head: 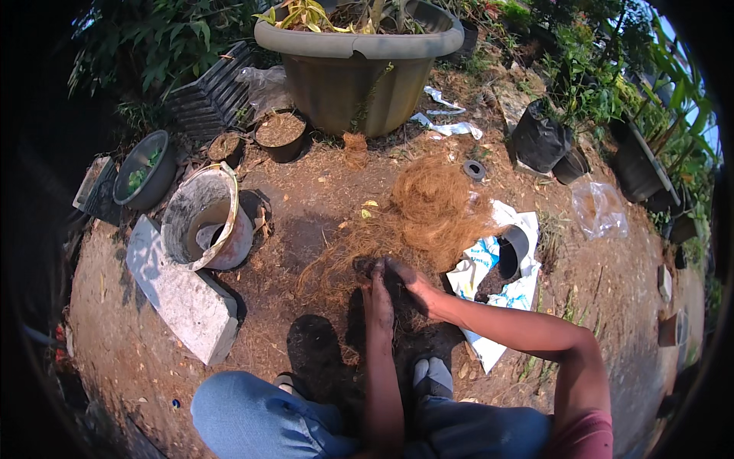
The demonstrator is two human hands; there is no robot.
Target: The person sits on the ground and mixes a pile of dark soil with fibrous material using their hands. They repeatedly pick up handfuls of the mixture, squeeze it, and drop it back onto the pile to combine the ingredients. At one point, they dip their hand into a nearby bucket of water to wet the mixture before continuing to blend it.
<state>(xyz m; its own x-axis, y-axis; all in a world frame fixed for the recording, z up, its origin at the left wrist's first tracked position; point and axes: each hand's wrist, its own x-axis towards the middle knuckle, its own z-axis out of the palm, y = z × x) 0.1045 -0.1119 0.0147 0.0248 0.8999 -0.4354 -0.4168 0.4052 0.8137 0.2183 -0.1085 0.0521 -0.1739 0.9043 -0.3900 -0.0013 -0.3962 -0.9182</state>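
My left hand (378, 292) and my right hand (412, 282) meet at the fingertips, low over the ground, both smeared with dark soil. Dark soil or fibre lies around and between them; whether the fingers grip any of it cannot be made out. Just beyond the hands spreads a large loose heap of brown coconut-like fibre (430, 201), with thinner strands reaching left. Right of the hands, a white printed plastic sack (516, 292) lies open, holding dark soil (491, 284) and a black pot (516, 252).
A worn bucket (241, 241) and a pale stone slab (183, 310) are at left. A large planter (358, 86) stands ahead, near a small fibre bundle (355, 151) and a small pot (280, 137). A black ring (474, 170), a plant bag (539, 137) and clear plastic (599, 209) lie right.
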